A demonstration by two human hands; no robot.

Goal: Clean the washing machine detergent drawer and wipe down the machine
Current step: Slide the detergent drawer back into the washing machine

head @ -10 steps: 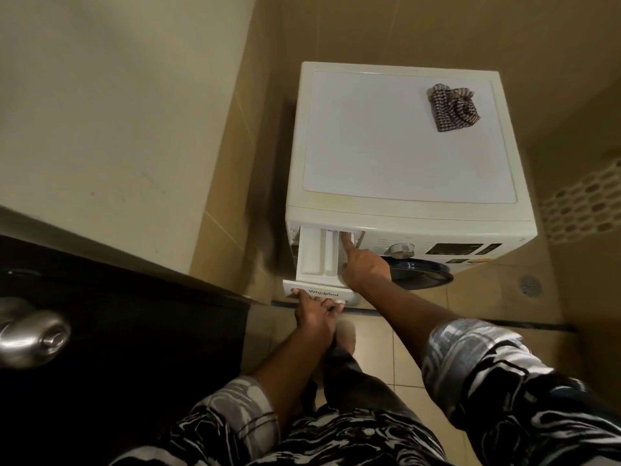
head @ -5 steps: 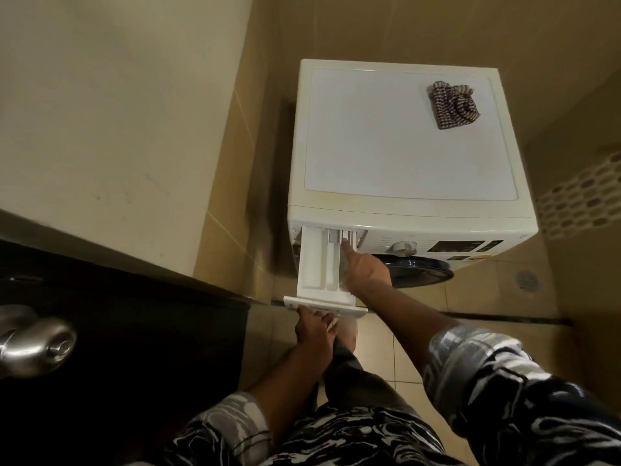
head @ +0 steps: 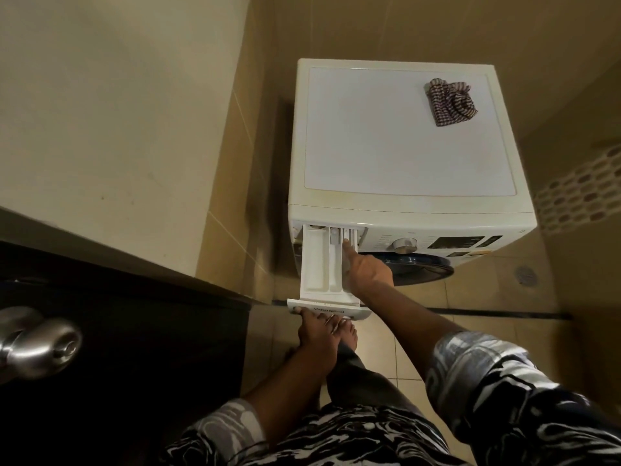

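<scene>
Gripping detergent drawer point(head: 317, 264) in left hand point(head: 319, 327), pressing its 12 o'clock end with forefinger of right hand point(head: 368, 269); next, probably sliding it free.

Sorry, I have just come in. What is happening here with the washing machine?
A person stands in front of a white front-loading washing machine. The left hand grips the front panel of the detergent drawer, which is pulled far out. The right hand reaches into the drawer, with its index finger pressing at the back of the right-hand compartment. A checked cloth lies crumpled on top of the machine near the far right corner, and no hand touches it.
</scene>
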